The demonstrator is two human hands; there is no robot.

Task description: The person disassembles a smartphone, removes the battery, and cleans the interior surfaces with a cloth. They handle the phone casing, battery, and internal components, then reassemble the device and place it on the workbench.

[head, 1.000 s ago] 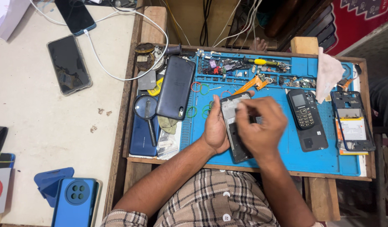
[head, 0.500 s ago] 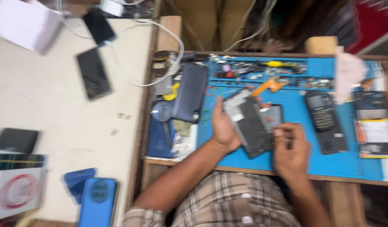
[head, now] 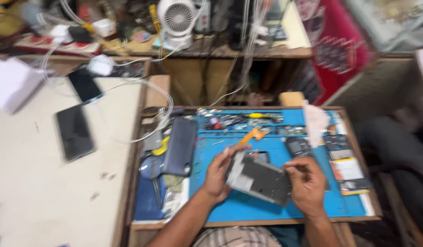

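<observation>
Grey and flat, an opened phone (head: 259, 177) with a dark inner panel sits tilted between both hands above the blue mat (head: 248, 208) on the desk (head: 143, 137). Left hand (head: 218, 176) grips its left edge; right hand (head: 306, 185) pinches its right end. Beside them lies a dark rectangular slab (head: 179, 146).

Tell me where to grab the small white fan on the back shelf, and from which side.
Take the white fan by its round grille housing, with a hand on the left and right rims, coming from the front. It stands upright facing the bench, with cables and clutter close on both sides, so the front is probably the clearest approach. Its base is blurred, so the rim looks the surer hold.
</observation>
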